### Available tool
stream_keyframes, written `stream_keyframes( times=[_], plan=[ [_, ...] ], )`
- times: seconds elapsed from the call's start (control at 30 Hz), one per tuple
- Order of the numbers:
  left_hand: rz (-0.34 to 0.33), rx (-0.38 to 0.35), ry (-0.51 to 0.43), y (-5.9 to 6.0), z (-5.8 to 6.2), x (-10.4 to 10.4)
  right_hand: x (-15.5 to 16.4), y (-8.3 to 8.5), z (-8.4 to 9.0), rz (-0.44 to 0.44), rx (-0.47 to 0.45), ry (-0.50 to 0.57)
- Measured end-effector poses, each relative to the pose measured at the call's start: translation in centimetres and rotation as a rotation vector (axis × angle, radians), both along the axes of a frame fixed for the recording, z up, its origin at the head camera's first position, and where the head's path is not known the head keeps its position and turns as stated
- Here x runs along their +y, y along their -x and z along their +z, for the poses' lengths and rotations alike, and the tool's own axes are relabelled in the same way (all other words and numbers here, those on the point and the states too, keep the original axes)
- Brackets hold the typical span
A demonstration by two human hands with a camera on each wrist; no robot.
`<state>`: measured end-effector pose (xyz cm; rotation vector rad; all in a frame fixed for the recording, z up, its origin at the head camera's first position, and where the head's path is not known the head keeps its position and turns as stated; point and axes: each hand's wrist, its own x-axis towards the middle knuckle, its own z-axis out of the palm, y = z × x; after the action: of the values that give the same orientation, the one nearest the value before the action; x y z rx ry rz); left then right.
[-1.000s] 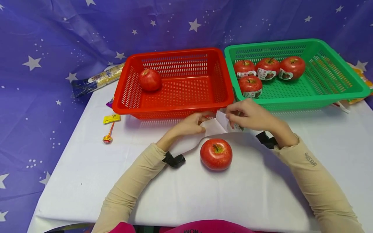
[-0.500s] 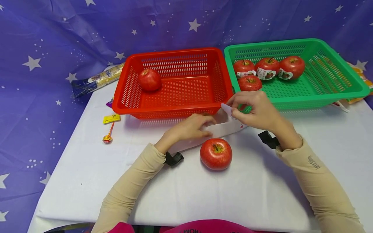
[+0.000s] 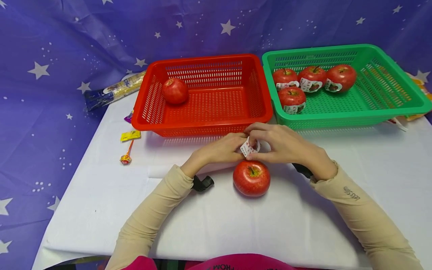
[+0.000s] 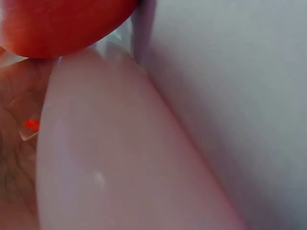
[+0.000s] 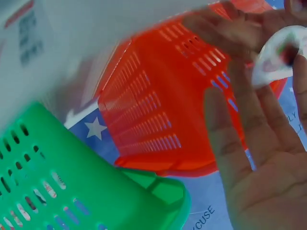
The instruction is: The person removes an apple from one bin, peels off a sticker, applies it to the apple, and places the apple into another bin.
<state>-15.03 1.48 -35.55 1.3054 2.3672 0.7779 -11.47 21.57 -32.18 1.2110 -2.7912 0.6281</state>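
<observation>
A white printed sticker [image 3: 249,149] with a fruit picture is pinched at the thumb and index finger of my right hand [image 3: 287,144], just behind a red apple [image 3: 251,178] on the table. My left hand [image 3: 217,150] meets it from the left and holds a white label strip [image 3: 162,170], whose tail runs out under the wrist. Close up in the left wrist view, the glossy strip [image 4: 115,153] passes below the apple [image 4: 67,24]. The right wrist view shows the sticker [image 5: 276,57] curling between fingers. Left fingertips are partly hidden by the right hand.
Behind the hands stand a red basket [image 3: 202,129] with one unlabelled apple and a green basket [image 3: 354,116] with several labelled apples. A lollipop [image 3: 126,159], a yellow packet [image 3: 130,135] and a noodle pack [image 3: 114,90] lie to the left.
My right hand has pulled the strip rightward, peeled a sticker, and moved left and down to the left hand. The left hand shifts slightly; the apple on the table stays put.
</observation>
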Motion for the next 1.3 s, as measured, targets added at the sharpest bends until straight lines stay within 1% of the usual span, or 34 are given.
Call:
stream_keyframes(
  times=[0.2, 0.27, 0.4, 0.5, 0.57, 0.63, 0.7, 0.87, 0.93, 1.03, 1.13, 1.2, 1.3],
  plan=[
    [-0.008, -0.008, -0.015, 0.0, 0.0, 0.0, 0.3, 0.3, 0.1, -0.006, -0.078, 0.064],
    [-0.005, -0.015, -0.025, 0.0, 0.0, 0.0, 0.3, 0.3, 0.1, -0.01, -0.082, 0.086],
    [0.015, -0.023, -0.029, 0.1, 0.0, 0.0, 0.3, 0.3, 0.3, -0.032, -0.057, 0.124],
    [0.038, 0.008, -0.002, 0.2, 0.0, 0.0, 0.4, 0.2, 0.6, -0.044, -0.017, 0.183],
    [0.046, 0.031, 0.032, 0.2, 0.0, 0.0, 0.5, 0.1, 0.8, -0.044, -0.001, 0.236],
    [0.049, 0.058, 0.068, 0.1, 0.0, 0.1, 0.5, 0.0, 0.9, -0.038, 0.007, 0.277],
    [0.056, 0.067, 0.09, -0.1, -0.1, 0.1, 0.2, -0.2, 0.8, -0.021, -0.002, 0.298],
    [0.152, 0.045, 0.11, -0.7, -0.2, 0.2, -1.2, -0.7, 0.1, 0.048, 0.011, 0.271],
    [0.187, 0.038, 0.118, -0.9, -0.3, 0.1, -1.7, -0.8, -0.2, 0.053, 0.035, 0.264],
    [0.2, 0.054, 0.129, -1.2, -0.3, 0.1, -2.2, -1.0, -0.6, 0.029, 0.066, 0.245],
    [0.196, 0.077, 0.145, -1.4, -0.3, 0.0, -2.5, -1.1, -0.7, -0.002, 0.07, 0.21],
    [0.192, 0.085, 0.156, -1.4, -0.2, 0.1, -2.6, -1.2, -0.7, -0.009, 0.074, 0.185],
    [0.188, 0.082, 0.17, -1.4, -0.2, 0.1, -2.6, -1.2, -0.7, -0.006, 0.078, 0.177]
  ],
)
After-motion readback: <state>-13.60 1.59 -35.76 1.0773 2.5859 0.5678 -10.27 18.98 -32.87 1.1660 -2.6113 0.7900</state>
